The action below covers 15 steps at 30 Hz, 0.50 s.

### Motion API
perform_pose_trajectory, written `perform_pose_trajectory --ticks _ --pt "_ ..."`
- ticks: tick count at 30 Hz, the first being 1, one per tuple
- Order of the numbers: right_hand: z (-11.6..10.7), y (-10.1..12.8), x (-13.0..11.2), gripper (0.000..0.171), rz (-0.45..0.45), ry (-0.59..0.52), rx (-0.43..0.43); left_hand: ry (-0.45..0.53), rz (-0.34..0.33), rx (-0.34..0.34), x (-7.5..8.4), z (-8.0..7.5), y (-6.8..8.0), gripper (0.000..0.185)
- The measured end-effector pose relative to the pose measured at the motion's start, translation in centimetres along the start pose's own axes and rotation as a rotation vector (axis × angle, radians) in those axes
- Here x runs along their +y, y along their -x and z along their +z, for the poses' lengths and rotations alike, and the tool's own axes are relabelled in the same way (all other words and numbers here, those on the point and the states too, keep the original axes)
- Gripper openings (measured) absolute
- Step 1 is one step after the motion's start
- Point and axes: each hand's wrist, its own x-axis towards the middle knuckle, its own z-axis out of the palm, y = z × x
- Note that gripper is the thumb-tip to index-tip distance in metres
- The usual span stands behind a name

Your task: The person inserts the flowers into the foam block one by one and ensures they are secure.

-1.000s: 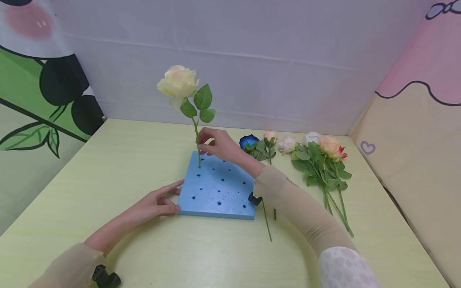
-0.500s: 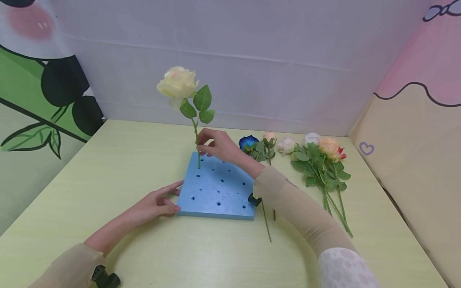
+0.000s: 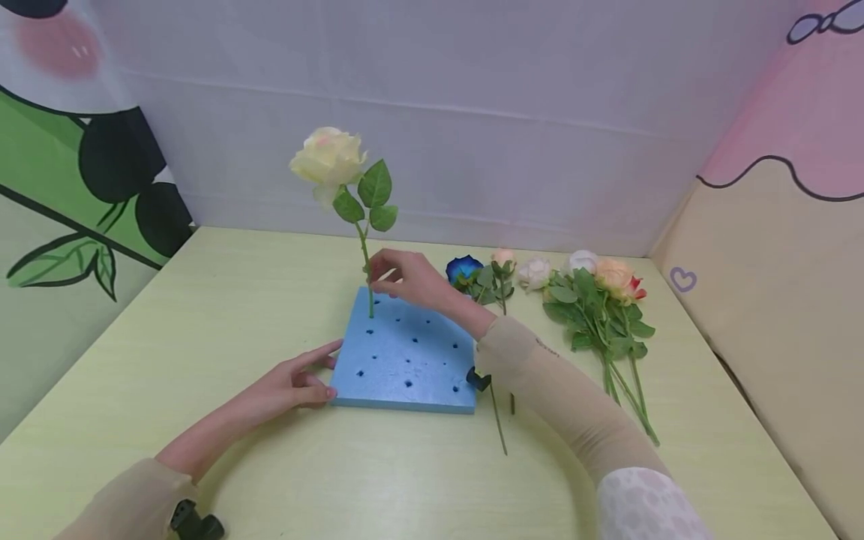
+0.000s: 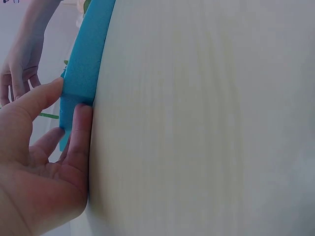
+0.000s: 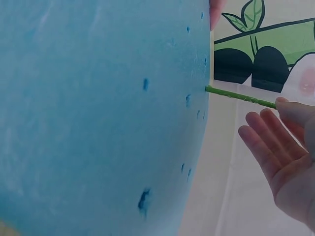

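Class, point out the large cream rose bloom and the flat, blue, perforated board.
Large cream rose bloom (image 3: 328, 157), head view: its middle petals.
Flat, blue, perforated board (image 3: 394, 347), head view: its top surface.

Blue board (image 3: 405, 367): far right corner hidden behind the right forearm (image 3: 466, 309); cut off on the left and top in the right wrist view.
Cream rose (image 3: 327, 157): bloom cut off in the right wrist view; how deep its stem (image 3: 370, 304) sits, cannot tell.
Loose stems (image 3: 498, 420): upper lengths hidden by the right sleeve (image 3: 567, 390).
Sleeve lettering (image 3: 547, 346): too small to read.
Black device (image 3: 196, 521): cut off by the bottom edge.
Desk (image 3: 324, 480): likewise.
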Motion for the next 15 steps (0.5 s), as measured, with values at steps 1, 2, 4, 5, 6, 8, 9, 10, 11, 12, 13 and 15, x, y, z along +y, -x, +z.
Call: perform_pose_trajectory --ticks 1,2,4,5,6,8,9,10,11,12,13,15 --pt "0.0 0.1 0.0 0.031 -0.004 0.012 -0.001 0.001 -0.001 0.0 0.0 0.0 0.0 0.079" --pt "0.0 0.1 0.0 0.032 -0.007 0.026 -0.003 0.001 -0.001 0.0 0.0 0.0 0.0 0.079" --pt "-0.1 0.3 0.0 0.034 -0.009 0.048 -0.006 0.007 -0.003 -0.002 0.0 0.0 0.0 0.08" --pt "-0.1 0.4 0.0 0.035 -0.006 0.053 -0.008 0.009 -0.004 -0.002 0.1 0.0 0.1 0.08" --pt "-0.1 0.5 -0.1 0.036 -0.003 0.056 -0.011 0.011 -0.006 -0.003 0.1 0.1 0.1 0.08" --pt "-0.1 0.6 -0.1 0.037 0.003 0.06 -0.015 0.014 -0.01 -0.003 0.1 0.1 0.1 0.081" --pt "-0.1 0.7 -0.1 0.038 0.005 0.06 -0.017 0.015 -0.012 -0.003 0.1 0.1 0.1 0.081" --pt "-0.1 0.8 0.0 0.038 0.006 0.06 -0.019 0.018 -0.012 -0.002 0.1 0.1 0.1 0.081" --pt "-0.1 0.9 0.0 0.038 0.005 0.059 -0.022 0.018 -0.013 -0.001 0.1 0.1 0.1 0.081" --pt "-0.1 1.0 0.0 0.038 0.005 0.06 -0.026 0.02 -0.012 -0.002 0.1 0.1 0.1 0.081" --pt "-0.2 1.0 0.1 0.039 0.003 0.059 -0.029 0.021 -0.012 -0.001 0.1 0.1 0.1 0.082" --pt "-0.2 1.2 0.1 0.039 0.0 0.056 -0.035 0.023 -0.01 0.001 0.2 0.1 0.1 0.082"
